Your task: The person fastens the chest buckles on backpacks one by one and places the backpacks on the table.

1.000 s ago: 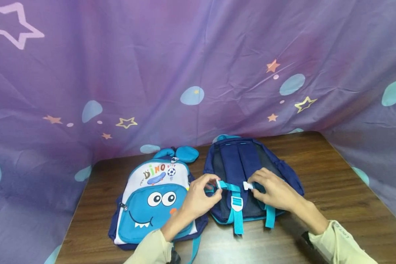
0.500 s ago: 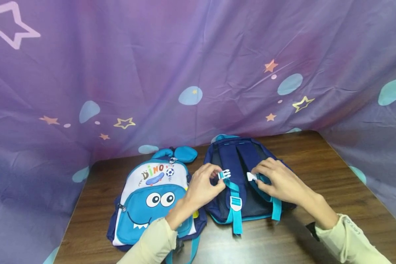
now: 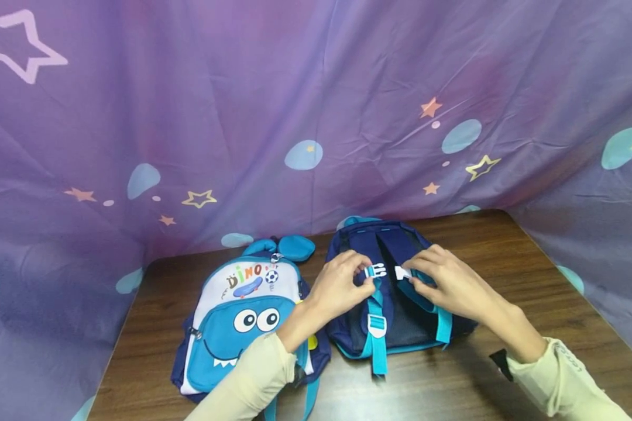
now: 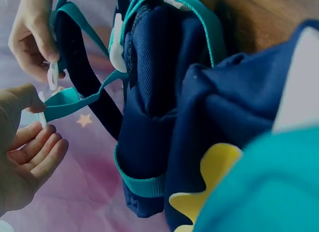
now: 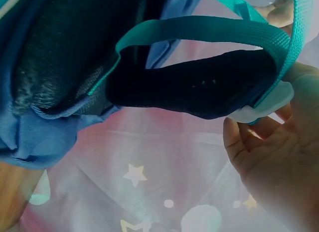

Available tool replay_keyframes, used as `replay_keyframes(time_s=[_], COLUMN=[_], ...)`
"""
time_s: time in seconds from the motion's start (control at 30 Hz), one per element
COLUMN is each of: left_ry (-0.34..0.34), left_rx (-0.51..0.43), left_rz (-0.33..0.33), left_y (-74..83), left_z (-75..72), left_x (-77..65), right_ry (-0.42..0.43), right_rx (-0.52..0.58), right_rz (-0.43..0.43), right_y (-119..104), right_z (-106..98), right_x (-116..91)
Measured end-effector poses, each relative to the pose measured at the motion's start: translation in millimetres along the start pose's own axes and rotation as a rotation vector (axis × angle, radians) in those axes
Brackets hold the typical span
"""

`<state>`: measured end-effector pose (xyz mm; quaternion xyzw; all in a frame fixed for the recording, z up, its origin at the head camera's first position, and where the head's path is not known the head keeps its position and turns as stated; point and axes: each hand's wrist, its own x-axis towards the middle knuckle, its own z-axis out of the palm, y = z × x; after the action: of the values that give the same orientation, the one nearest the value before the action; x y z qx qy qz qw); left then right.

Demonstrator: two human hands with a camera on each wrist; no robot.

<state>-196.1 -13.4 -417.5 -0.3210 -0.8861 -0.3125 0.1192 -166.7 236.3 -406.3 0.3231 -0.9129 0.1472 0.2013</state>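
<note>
A navy backpack (image 3: 363, 345) lies with its shoulder straps facing up. Between thumb and fingers, my left hand (image 3: 342, 286) pinches a white pronged buckle half (image 3: 376, 271) on a teal strap (image 4: 65, 105). Facing it across a small gap is the other white buckle half (image 3: 402, 273), which my right hand (image 3: 450, 283) pinches. The right shoulder strap (image 5: 199, 82) is lifted off the pack's back panel. In the right wrist view, a white plastic piece (image 5: 264, 105) lies at the right hand's fingertips, with teal webbing looping over it.
A second backpack (image 3: 247, 345), blue and white with a cartoon dinosaur face, lies just left, under my left forearm. Both packs rest on a brown wooden table (image 3: 526, 292). Behind it hangs a purple curtain (image 3: 242, 117) printed with stars.
My left hand has moved right and up, turning the pronged buckle half towards the other one. My right hand has risen, lifting its strap. The gap between the halves has narrowed.
</note>
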Motion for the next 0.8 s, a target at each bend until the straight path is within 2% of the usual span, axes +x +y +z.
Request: replay_keyframes(time_s=[0.43, 0.8], left_ry=[-0.053, -0.08], left_rx=[0.025, 0.015], left_rz=[0.038, 0.047], left_y=[9.2, 14.8], left_z=[9.7, 14.9], left_x=[12.6, 14.7], right_ry=[0.021, 0.028], right_rx=[-0.001, 0.005], right_rz=[-0.019, -0.048], right_y=[0, 1], right_z=[-4, -5], right_x=[3, 1])
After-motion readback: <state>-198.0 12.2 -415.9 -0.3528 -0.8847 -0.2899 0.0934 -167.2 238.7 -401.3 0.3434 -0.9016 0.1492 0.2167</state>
